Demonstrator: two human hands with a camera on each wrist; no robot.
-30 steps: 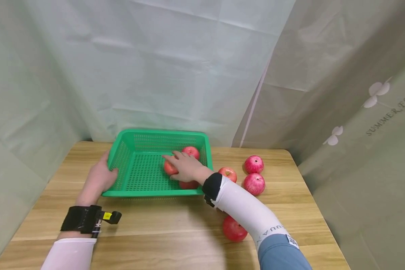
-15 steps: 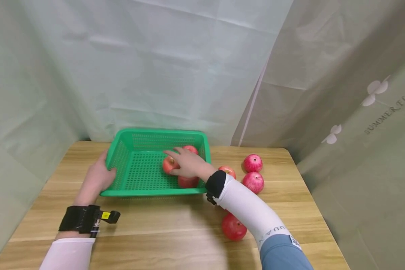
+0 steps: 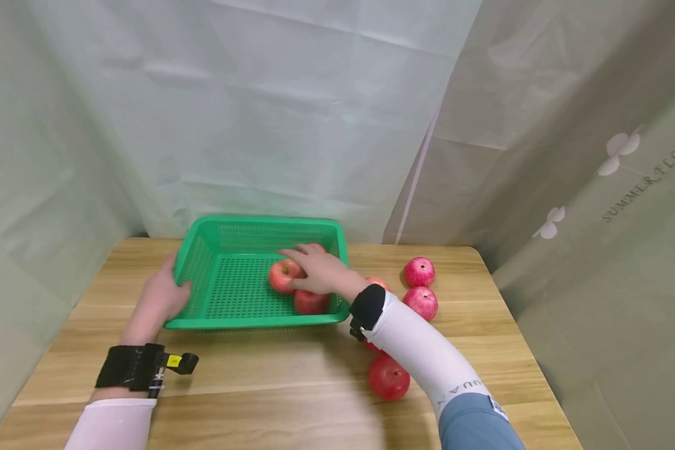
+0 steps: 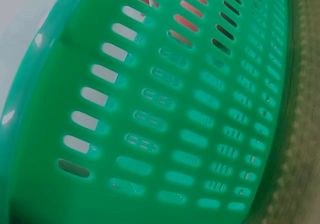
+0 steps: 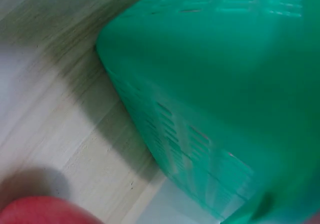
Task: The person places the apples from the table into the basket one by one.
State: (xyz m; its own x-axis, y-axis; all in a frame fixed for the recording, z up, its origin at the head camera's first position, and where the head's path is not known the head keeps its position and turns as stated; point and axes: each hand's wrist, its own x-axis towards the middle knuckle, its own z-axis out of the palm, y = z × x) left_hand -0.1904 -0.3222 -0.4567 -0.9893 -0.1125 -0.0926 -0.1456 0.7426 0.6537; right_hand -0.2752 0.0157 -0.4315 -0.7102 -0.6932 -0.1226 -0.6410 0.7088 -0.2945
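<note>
A green perforated plastic basket (image 3: 242, 323) stands at the back of the table, with three red apples in its right part. My left hand (image 3: 162, 292) grips its left rim, thumb inside; the left wrist view shows the basket's slotted wall (image 4: 120, 92) close up. Over the right part of the basket, my right hand (image 3: 322, 270) has its fingers extended. The nearest apple (image 3: 284, 277) lies just left of its fingertips. Another apple (image 3: 312, 303) lies below the palm, and the third apple (image 3: 317, 247) is mostly hidden behind the hand.
Right of the basket, two dark pink apples (image 3: 420, 303) sit together, and a lighter apple (image 3: 378, 282) is partly behind the right wrist. Toward the front lies a red apple (image 3: 389, 377), with another half hidden by the right sleeve. Hanging cloth (image 3: 292, 125) surrounds the wooden table (image 3: 247, 400).
My right hand has drawn back slightly to the right from the left apple in the basket, leaving more of it visible. My left hand keeps its hold on the rim.
</note>
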